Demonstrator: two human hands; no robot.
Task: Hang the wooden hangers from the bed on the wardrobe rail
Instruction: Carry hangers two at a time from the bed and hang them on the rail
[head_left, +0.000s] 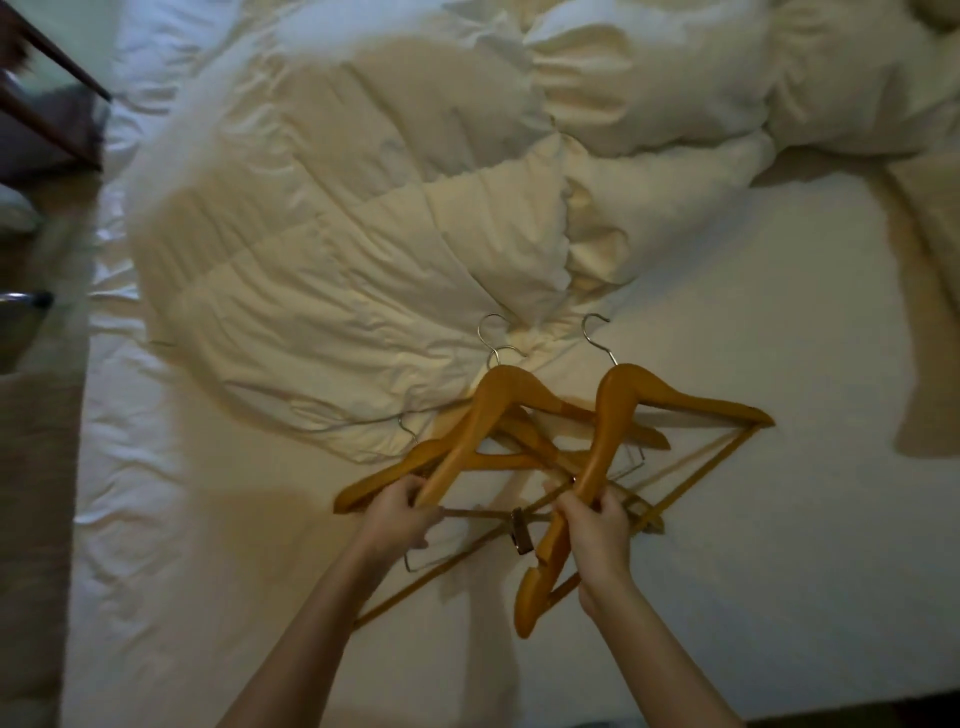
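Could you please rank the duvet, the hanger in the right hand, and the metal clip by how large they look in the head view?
1. Duvet, by far the largest.
2. Hanger held by the right hand.
3. Metal clip, smallest.

No readable text, label, brand, number or sign seen anywhere: none on wooden hangers (524, 415), none on duvet (363, 234), none on bed sheet (779, 519).
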